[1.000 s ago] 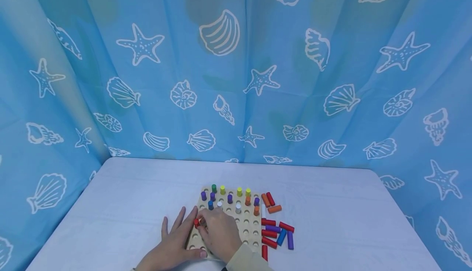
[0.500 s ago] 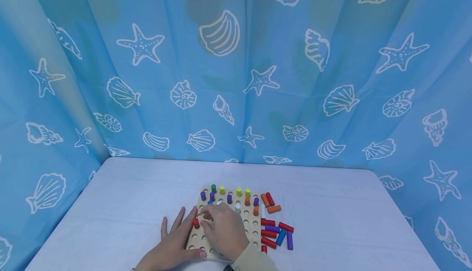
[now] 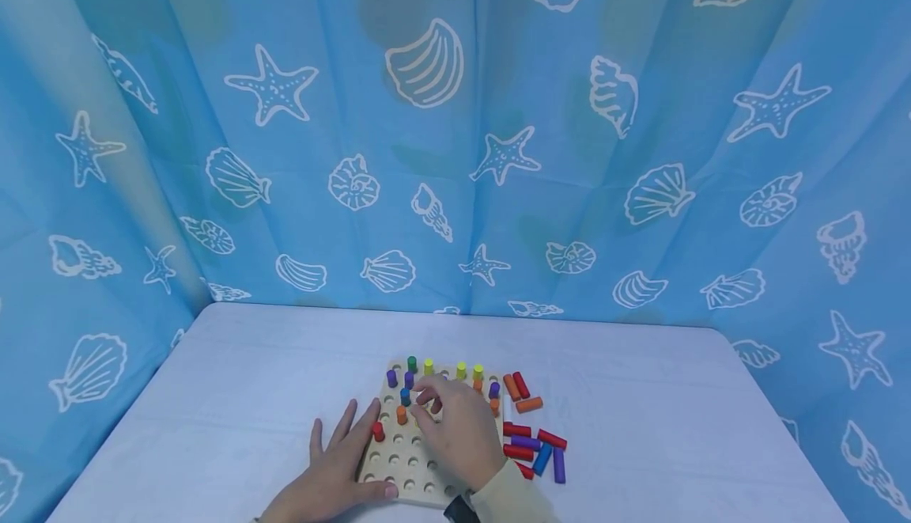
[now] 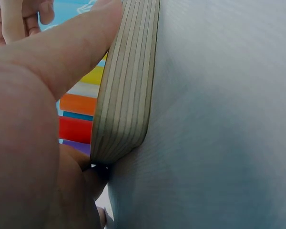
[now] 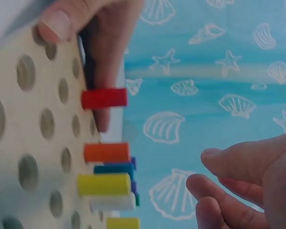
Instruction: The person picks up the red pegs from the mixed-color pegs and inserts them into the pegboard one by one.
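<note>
My left hand [image 3: 342,460] lies with spread, straight fingers along the left edge of the wooden pegboard [image 4: 128,81], thumb at its near edge. Above the board hovers my right hand [image 3: 459,424], thumb and fingertips apart and nothing visible between them in the right wrist view. A red peg [image 5: 104,98] stands upright in the board close to my left fingers. Beside it stand an orange peg [image 5: 107,152] and a yellow peg [image 5: 104,184]. Purple, blue, green, white and yellow pegs fill holes farther back; my right hand hides several of them in the head view.
Loose red pegs [image 3: 518,452], purple pegs [image 3: 560,465], a blue peg [image 3: 542,457] and orange pegs [image 3: 529,405] lie right of the board on the white table [image 3: 640,428]. A blue curtain [image 3: 455,151] with shell prints hangs behind.
My right hand has drawn away from the red peg, moving right and back over the board, uncovering the orange peg. My left hand has stayed in place.
</note>
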Action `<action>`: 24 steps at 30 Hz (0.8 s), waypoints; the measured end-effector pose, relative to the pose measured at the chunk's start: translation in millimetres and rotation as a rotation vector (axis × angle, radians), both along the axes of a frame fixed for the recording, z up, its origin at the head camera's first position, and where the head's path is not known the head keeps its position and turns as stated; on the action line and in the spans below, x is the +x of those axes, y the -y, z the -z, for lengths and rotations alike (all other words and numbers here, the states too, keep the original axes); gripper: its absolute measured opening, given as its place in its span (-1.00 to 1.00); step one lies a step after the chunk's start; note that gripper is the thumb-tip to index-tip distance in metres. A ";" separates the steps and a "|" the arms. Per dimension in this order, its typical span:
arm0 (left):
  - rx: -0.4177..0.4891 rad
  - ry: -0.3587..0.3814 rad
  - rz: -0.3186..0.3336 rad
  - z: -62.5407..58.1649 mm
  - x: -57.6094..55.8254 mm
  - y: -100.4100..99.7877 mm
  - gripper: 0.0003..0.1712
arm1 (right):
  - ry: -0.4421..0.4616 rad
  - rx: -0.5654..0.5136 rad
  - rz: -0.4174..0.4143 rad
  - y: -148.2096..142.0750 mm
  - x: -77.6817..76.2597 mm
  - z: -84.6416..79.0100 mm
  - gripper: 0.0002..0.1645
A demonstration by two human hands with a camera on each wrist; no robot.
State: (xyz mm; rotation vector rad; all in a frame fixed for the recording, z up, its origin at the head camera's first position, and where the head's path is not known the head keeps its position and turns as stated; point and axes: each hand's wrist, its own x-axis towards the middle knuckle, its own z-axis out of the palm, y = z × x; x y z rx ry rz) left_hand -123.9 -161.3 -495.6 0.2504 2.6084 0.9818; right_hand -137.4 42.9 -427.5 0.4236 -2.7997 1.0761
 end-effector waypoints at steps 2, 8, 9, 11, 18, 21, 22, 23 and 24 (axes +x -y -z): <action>0.005 0.008 0.000 -0.4 0.4 0.4 0.41 | -0.017 -0.014 0.010 -3.8 -1.8 -2.3 -0.76; 0.010 0.016 0.001 -1.0 0.1 2.6 0.40 | -0.050 -0.054 0.046 -15.7 -9.1 -5.2 -0.75; 0.007 0.018 0.001 -0.9 -0.1 2.7 0.40 | -0.056 -0.065 0.047 -17.9 -10.6 -5.2 -0.75; 0.001 0.023 -0.002 -0.4 -0.7 2.9 0.41 | -0.061 -0.080 0.053 -22.1 -13.9 -4.2 -0.75; 0.000 0.029 -0.005 0.7 -1.5 2.0 0.43 | -0.068 -0.118 0.074 -38.1 -23.8 -1.6 -0.74; 0.007 0.033 -0.004 1.0 -1.1 2.0 0.44 | -0.095 -0.135 0.080 -43.9 -26.2 -1.1 -0.75; 0.008 0.036 -0.004 1.2 -0.8 1.9 0.44 | -0.106 -0.140 0.081 -45.8 -26.7 -1.2 -0.75; 0.008 0.037 -0.003 1.5 -0.8 1.7 0.43 | -0.112 -0.146 0.086 -47.7 -27.1 -1.0 -0.75; 0.008 0.036 -0.002 1.9 -0.8 1.6 0.43 | -0.113 -0.146 0.094 -49.5 -27.6 -0.9 -0.76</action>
